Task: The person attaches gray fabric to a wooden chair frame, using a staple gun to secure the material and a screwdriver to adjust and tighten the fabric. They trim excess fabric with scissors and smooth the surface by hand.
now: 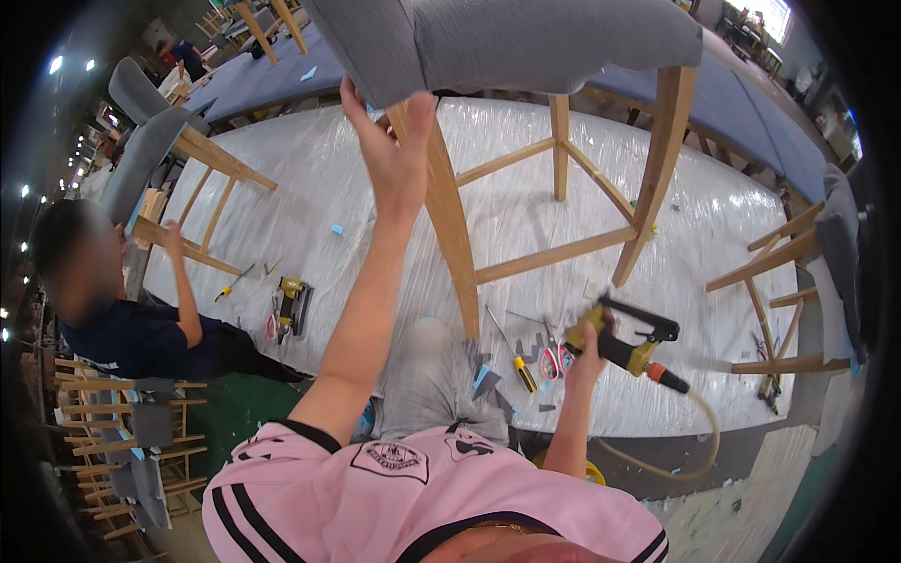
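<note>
A grey upholstered chair [554, 45] with pale wooden legs stands upright in front of me on the plastic-covered table. My left hand [394, 159] grips it where the near left leg [450, 220] meets the seat, with the thumb on the near side and some fingers hidden. Lower right, my right hand [587, 357] is wrapped round a yellow and black pneumatic staple gun [621, 345]. The gun is apart from the chair, and a pale air hose [715, 427] trails from its orange fitting.
A screwdriver [524, 371], red-handled scissors [552, 361] and grey scraps lie near the chair leg. Another staple gun [293, 305] rests further left. At the left a co-worker [141, 319] handles another chair [202, 155]. A tipped chair [798, 272] lies at the right.
</note>
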Tool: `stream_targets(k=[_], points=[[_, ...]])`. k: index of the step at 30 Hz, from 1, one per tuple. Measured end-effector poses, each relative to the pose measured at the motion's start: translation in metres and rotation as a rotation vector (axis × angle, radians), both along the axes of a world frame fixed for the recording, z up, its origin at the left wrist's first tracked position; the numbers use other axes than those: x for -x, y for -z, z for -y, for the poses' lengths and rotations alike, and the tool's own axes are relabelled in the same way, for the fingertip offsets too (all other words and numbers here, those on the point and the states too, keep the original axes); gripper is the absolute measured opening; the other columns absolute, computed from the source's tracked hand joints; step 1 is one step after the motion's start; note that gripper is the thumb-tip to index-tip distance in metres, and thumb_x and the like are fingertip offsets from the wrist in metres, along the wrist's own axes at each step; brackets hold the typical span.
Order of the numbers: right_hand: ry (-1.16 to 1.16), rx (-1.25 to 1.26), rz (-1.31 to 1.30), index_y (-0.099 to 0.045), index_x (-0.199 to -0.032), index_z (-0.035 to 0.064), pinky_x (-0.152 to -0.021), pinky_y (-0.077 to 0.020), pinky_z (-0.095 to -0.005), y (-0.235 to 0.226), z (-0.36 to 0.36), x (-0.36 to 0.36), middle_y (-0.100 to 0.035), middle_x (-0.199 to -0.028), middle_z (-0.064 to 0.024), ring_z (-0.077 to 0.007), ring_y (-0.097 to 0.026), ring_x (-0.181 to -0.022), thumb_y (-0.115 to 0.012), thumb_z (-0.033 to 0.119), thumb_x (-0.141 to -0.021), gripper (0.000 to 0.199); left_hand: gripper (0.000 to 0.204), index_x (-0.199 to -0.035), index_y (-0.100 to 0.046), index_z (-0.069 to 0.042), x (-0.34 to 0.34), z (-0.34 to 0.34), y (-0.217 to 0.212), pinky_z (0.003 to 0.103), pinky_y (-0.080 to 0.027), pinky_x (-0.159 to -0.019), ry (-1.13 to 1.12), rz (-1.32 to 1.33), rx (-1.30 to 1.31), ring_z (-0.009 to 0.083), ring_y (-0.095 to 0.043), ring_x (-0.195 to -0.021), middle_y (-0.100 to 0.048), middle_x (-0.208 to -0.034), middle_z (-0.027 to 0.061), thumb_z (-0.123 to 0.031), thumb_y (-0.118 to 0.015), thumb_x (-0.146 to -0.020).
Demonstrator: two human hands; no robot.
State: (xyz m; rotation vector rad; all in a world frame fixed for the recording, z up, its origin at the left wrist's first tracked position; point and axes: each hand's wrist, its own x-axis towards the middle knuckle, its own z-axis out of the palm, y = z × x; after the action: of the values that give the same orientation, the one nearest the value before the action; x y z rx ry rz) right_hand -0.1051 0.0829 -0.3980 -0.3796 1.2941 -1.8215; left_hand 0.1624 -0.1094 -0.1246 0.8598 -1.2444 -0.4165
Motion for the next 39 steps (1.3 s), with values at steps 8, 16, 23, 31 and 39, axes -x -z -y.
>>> stream_targets(k=[8,16,23,31,39], points=[[0.238,-0.413,0.433,-0.064,-0.124,0.0064,-0.063,-0.0605,-0.0388,0.211,-0.145,0.139,-0.071,-0.106,-0.0126,-0.0286,-0.075,-0.083,-0.074,0.057,-0.089,0.062,0.11,-0.155,-0.014,0.009,0.005,0.038,0.002,0.048,-0.025,-0.121,-0.24,0.091,0.117,0.0421,-0.032,-0.144,-0.029,-0.152,0.0308,-0.046,-0.082,-0.088],[-0.219,-1.129,0.09,-0.068,-0.092,-0.0056,-0.056,-0.0585,-0.0469,0.247,-0.182,0.103,-0.074,-0.078,-0.0187,-0.0338,-0.074,-0.064,-0.044,0.08,-0.093,0.089,0.107,-0.156,-0.014,0.007,0.005,0.005,0.006,0.048,-0.028,-0.12,-0.197,0.111,0.105,0.0404,-0.035,-0.144,-0.029,-0.153,0.0289,-0.047,-0.079,-0.09],[-0.872,-0.879,-0.945,-0.074,-0.089,-0.0011,-0.064,-0.0571,-0.041,0.163,-0.024,0.156,-0.072,-0.074,-0.0172,-0.0282,-0.073,-0.067,-0.065,0.043,-0.095,0.045,0.109,-0.156,-0.01,0.006,0.017,-0.008,0.02,0.05,-0.027,-0.122,-0.259,0.214,0.136,0.0405,-0.032,-0.147,-0.028,-0.155,0.0289,-0.051,-0.077,-0.091],[-0.204,0.415,-0.651,-0.051,-0.142,-0.0027,-0.091,-0.0535,-0.032,-0.199,0.299,0.049,-0.063,-0.132,-0.0196,-0.0225,-0.064,-0.11,-0.068,0.011,-0.095,0.052,0.119,-0.154,-0.015,0.007,0.016,-0.032,0.04,0.049,-0.029,-0.118,-0.346,0.137,0.111,0.0404,-0.034,-0.145,-0.03,-0.153,0.027,-0.051,-0.088,-0.079],[0.167,0.517,-0.919,-0.057,-0.136,-0.0057,-0.09,-0.0546,-0.0328,-0.213,0.363,0.091,-0.065,-0.129,-0.0191,-0.0221,-0.061,-0.118,-0.068,0.017,-0.096,0.048,0.118,-0.152,-0.019,0.003,0.03,-0.037,0.033,0.05,-0.033,-0.112,-0.291,0.113,0.127,0.0366,-0.04,-0.136,-0.036,-0.142,0.0221,-0.054,-0.089,-0.077]])
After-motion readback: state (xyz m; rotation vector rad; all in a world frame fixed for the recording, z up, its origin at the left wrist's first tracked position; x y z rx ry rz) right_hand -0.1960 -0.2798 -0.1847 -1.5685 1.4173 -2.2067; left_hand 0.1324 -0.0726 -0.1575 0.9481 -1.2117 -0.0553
